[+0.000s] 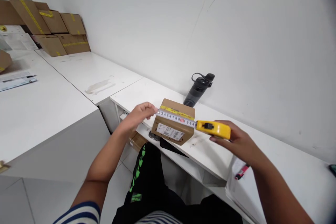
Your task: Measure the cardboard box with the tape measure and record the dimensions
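Note:
A yellow tape measure [215, 129] is in my right hand [240, 143], its fingers closed around the case. The white blade [175, 118] is drawn out to the left across the upper edge of a small brown cardboard box [181, 106]. My left hand [140, 114] pinches the blade's free end at the box's left side. Yellow tape runs along the top of the box, and a white printed label [170, 131] is on the side facing me. The box sits on a narrow white shelf table [215, 161].
A dark water bottle [197, 90] stands behind the box against the wall. A pink pen [242, 171] lies on white papers [243, 194] at the right. Several taped cartons [75, 43] are stacked at the far left. A phone [154, 135] lies on the lower shelf.

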`<state>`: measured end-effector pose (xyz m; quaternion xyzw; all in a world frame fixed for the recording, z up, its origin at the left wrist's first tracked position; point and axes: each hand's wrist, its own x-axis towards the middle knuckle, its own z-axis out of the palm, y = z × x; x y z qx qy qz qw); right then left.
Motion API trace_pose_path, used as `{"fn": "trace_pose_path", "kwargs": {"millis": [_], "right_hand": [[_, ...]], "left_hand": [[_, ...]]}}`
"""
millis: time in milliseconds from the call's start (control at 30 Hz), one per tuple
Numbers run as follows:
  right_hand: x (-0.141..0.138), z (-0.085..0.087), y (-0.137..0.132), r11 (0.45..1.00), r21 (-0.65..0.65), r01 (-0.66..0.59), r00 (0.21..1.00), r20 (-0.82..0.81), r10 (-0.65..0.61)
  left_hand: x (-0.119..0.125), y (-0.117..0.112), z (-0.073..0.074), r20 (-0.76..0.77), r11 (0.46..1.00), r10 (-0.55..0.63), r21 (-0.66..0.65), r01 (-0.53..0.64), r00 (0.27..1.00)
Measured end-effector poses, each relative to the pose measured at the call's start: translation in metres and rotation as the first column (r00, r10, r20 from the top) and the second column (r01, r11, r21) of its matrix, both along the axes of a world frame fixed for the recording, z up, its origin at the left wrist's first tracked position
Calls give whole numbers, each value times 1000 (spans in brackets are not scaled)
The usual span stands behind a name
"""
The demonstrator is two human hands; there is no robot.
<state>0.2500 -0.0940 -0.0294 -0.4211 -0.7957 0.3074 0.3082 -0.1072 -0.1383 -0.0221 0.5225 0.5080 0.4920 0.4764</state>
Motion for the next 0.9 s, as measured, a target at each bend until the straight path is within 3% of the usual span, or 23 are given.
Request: {"fn": "trace_pose_path", "kwargs": {"millis": [100, 233, 367, 567, 700, 800, 833, 900], "right_hand": [[24, -6, 25, 990, -109, 84, 989, -109, -96], [26, -19, 41, 987, -161, 15, 984, -172, -43], [7, -30, 40, 991, -135, -24, 994, -112, 9], [-2, -30, 39, 995, -66, 69, 998, 14, -68], [7, -21, 29, 981, 84, 176, 978, 94, -184], [-2, -20, -6, 916, 311, 255, 952, 85, -294], [-11, -21, -23, 863, 426, 272, 940, 73, -332], [-40, -23, -58, 699, 661, 272, 912, 55, -406]], "left_hand": [[-12, 42, -3, -75, 999, 32, -17, -34, 997], [-6, 73, -13, -331, 997, -8, -74, -17, 944], [6, 77, -18, -473, 992, -96, -122, 43, 876], [3, 78, -14, -456, 979, -203, -100, 176, 866], [-8, 89, -4, -491, 965, -254, -73, 252, 833], [-9, 108, 10, -509, 973, -208, -24, 228, 835], [-7, 117, 16, -509, 973, -199, -4, 229, 837], [5, 136, 26, -494, 956, -249, 11, 292, 833]]}}
